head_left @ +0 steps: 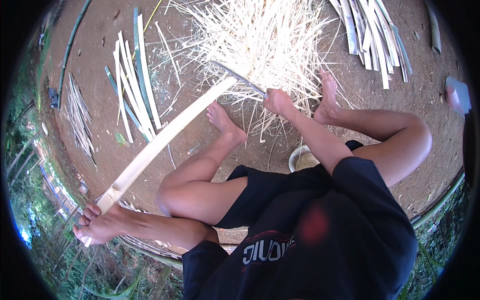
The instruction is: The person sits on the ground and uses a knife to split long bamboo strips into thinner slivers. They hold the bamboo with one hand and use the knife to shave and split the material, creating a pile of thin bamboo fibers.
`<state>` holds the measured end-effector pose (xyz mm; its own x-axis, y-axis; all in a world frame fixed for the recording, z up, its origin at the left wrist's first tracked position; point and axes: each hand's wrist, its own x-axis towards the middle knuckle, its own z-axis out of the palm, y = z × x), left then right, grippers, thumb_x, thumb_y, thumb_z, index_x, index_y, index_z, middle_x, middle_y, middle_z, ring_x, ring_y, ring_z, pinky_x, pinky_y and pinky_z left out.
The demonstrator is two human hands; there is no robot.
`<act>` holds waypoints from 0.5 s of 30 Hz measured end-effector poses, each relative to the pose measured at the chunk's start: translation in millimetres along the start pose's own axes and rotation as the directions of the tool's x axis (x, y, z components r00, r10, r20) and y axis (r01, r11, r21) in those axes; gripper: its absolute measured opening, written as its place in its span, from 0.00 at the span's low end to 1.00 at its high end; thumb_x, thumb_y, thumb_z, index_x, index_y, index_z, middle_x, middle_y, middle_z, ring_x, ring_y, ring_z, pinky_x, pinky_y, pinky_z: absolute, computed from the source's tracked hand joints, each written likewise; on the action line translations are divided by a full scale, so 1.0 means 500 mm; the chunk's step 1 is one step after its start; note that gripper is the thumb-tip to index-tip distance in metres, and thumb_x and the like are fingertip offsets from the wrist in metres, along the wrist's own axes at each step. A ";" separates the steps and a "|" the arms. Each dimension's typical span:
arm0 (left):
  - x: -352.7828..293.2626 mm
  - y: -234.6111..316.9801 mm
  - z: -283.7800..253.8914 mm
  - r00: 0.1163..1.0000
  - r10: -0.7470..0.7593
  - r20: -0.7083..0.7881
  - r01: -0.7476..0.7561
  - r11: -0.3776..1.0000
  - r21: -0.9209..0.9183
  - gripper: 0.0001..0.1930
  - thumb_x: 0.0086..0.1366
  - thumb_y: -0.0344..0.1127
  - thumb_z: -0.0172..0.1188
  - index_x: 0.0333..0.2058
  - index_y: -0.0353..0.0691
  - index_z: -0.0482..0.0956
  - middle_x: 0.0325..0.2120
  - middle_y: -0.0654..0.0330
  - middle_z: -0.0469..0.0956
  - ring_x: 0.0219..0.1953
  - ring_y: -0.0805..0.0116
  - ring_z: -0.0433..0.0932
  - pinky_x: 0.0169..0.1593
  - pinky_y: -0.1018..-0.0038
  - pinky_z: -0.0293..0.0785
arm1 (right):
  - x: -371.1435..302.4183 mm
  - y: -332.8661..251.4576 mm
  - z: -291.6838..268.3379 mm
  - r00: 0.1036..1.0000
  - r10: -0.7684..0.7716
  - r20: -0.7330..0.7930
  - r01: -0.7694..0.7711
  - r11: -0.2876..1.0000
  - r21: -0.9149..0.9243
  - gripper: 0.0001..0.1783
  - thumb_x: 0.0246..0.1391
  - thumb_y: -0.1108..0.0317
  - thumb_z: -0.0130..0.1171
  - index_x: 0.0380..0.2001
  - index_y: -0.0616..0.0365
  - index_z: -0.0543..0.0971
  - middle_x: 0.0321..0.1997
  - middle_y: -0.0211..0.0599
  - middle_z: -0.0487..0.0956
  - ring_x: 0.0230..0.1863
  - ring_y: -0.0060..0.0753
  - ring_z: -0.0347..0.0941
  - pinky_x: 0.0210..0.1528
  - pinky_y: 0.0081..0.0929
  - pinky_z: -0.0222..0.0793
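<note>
My left hand point(98, 224) is closed round the lower end of a long, pale bamboo strip point(165, 137), just below a node. The strip slants up and away to the right, between my left foot and the pile of shavings. My right hand point(278, 102) grips a knife, its handle hidden in my fist. The dark knife blade point(242, 79) points up and left and lies across the far end of the strip, touching or just over it. Behind it spreads a big heap of thin, pale bamboo shavings point(265, 40), partly washed out by bright light.
Split bamboo strips point(138, 85) lie at the left, with thinner slivers point(80, 117) beyond them. Another strip bundle point(372, 37) is at the far right. Between my legs stands a pale bowl point(303, 159). At the right edge a hand holds a pale, flat object point(459, 95).
</note>
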<state>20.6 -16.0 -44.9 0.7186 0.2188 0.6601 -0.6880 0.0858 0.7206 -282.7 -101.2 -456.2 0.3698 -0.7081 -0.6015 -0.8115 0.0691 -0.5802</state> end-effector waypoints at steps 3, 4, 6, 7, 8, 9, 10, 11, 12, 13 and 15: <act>-0.008 -0.007 0.002 1.000 -0.012 -0.002 0.012 0.998 0.065 0.08 0.71 0.35 0.43 0.37 0.37 0.66 0.17 0.67 0.53 0.15 0.75 0.48 0.17 0.78 0.48 | -0.025 0.007 0.007 0.998 -0.039 0.057 0.037 0.998 0.041 0.14 0.47 0.63 0.56 0.35 0.61 0.77 0.22 0.52 0.78 0.26 0.51 0.78 0.34 0.44 0.75; -0.012 0.007 0.002 0.999 0.024 -0.038 -0.022 0.999 0.049 0.07 0.70 0.35 0.44 0.37 0.38 0.66 0.17 0.67 0.52 0.15 0.75 0.48 0.17 0.78 0.48 | -0.053 -0.033 -0.008 0.985 -0.144 0.100 0.140 0.989 0.039 0.12 0.47 0.63 0.56 0.33 0.60 0.76 0.22 0.52 0.78 0.25 0.51 0.78 0.33 0.45 0.74; -0.022 0.006 0.011 1.000 -0.005 -0.026 0.006 0.998 0.055 0.06 0.70 0.34 0.44 0.37 0.38 0.66 0.17 0.67 0.52 0.15 0.75 0.48 0.17 0.78 0.49 | -0.087 -0.085 -0.033 0.965 -0.203 0.163 0.192 0.978 0.080 0.13 0.47 0.62 0.57 0.33 0.59 0.76 0.22 0.52 0.78 0.26 0.52 0.78 0.33 0.46 0.74; -0.020 0.014 0.008 1.000 -0.006 -0.026 0.007 0.998 0.068 0.06 0.69 0.34 0.45 0.36 0.38 0.66 0.17 0.67 0.51 0.15 0.75 0.48 0.17 0.78 0.49 | -0.091 -0.104 -0.034 0.954 -0.238 0.181 0.235 0.971 0.039 0.14 0.47 0.62 0.58 0.34 0.59 0.76 0.22 0.52 0.79 0.27 0.53 0.78 0.34 0.46 0.74; 0.002 0.006 -0.011 1.000 0.009 -0.014 -0.009 0.999 0.032 0.04 0.65 0.29 0.48 0.36 0.36 0.66 0.18 0.63 0.57 0.14 0.73 0.51 0.15 0.76 0.50 | -0.084 -0.102 -0.027 0.959 -0.224 0.174 0.219 0.975 0.045 0.14 0.47 0.62 0.57 0.34 0.59 0.77 0.23 0.53 0.79 0.27 0.52 0.78 0.34 0.45 0.74; 0.000 0.008 -0.004 1.000 0.002 -0.027 0.000 0.999 0.052 0.03 0.66 0.30 0.47 0.35 0.37 0.66 0.18 0.64 0.55 0.14 0.73 0.50 0.15 0.76 0.50 | -0.070 -0.096 -0.017 0.965 -0.204 0.165 0.197 0.979 0.053 0.14 0.47 0.62 0.56 0.35 0.60 0.77 0.24 0.53 0.79 0.27 0.52 0.78 0.35 0.44 0.75; -0.008 0.003 0.007 0.999 -0.019 -0.038 0.021 0.998 0.056 0.04 0.67 0.31 0.47 0.35 0.38 0.66 0.17 0.66 0.53 0.15 0.74 0.49 0.16 0.77 0.49 | -0.053 -0.086 -0.012 0.975 -0.174 0.138 0.168 0.984 0.056 0.14 0.47 0.62 0.56 0.35 0.60 0.77 0.25 0.53 0.79 0.28 0.52 0.78 0.36 0.44 0.75; -0.012 -0.004 0.018 0.998 -0.040 -0.048 0.042 0.997 0.059 0.04 0.69 0.32 0.46 0.34 0.39 0.66 0.17 0.67 0.51 0.15 0.74 0.48 0.17 0.78 0.49 | -0.034 -0.071 -0.007 0.984 -0.146 0.098 0.143 0.989 0.036 0.14 0.47 0.62 0.56 0.35 0.60 0.77 0.25 0.53 0.79 0.28 0.52 0.78 0.36 0.45 0.75; -0.009 -0.005 0.016 0.999 -0.025 -0.032 0.028 0.997 0.069 0.04 0.69 0.32 0.46 0.35 0.39 0.66 0.17 0.67 0.51 0.15 0.74 0.48 0.16 0.77 0.49 | -0.019 -0.061 -0.010 0.990 -0.125 0.069 0.124 0.992 0.018 0.15 0.47 0.62 0.56 0.35 0.60 0.77 0.25 0.53 0.79 0.28 0.53 0.78 0.36 0.45 0.75; -0.004 -0.007 0.011 1.000 -0.013 -0.014 0.014 0.997 0.079 0.04 0.69 0.32 0.46 0.35 0.39 0.66 0.17 0.67 0.51 0.15 0.74 0.48 0.16 0.77 0.49 | -0.009 -0.052 -0.008 0.994 -0.103 0.038 0.103 0.995 -0.001 0.15 0.47 0.62 0.56 0.35 0.60 0.77 0.25 0.53 0.79 0.27 0.53 0.78 0.36 0.46 0.75; 0.003 -0.001 -0.005 1.000 0.016 -0.018 -0.014 0.995 0.097 0.05 0.69 0.33 0.47 0.36 0.39 0.66 0.17 0.67 0.52 0.15 0.75 0.49 0.16 0.77 0.49 | -0.015 -0.063 -0.001 0.981 -0.172 0.091 0.169 0.985 0.039 0.15 0.46 0.62 0.56 0.35 0.61 0.77 0.25 0.54 0.79 0.29 0.54 0.78 0.38 0.47 0.75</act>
<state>21.7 -13.1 -44.8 0.7057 0.2373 0.6676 -0.6850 -0.0123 0.7284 -260.1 -98.6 -433.1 0.5434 -0.6425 -0.5403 -0.7189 -0.0238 -0.6947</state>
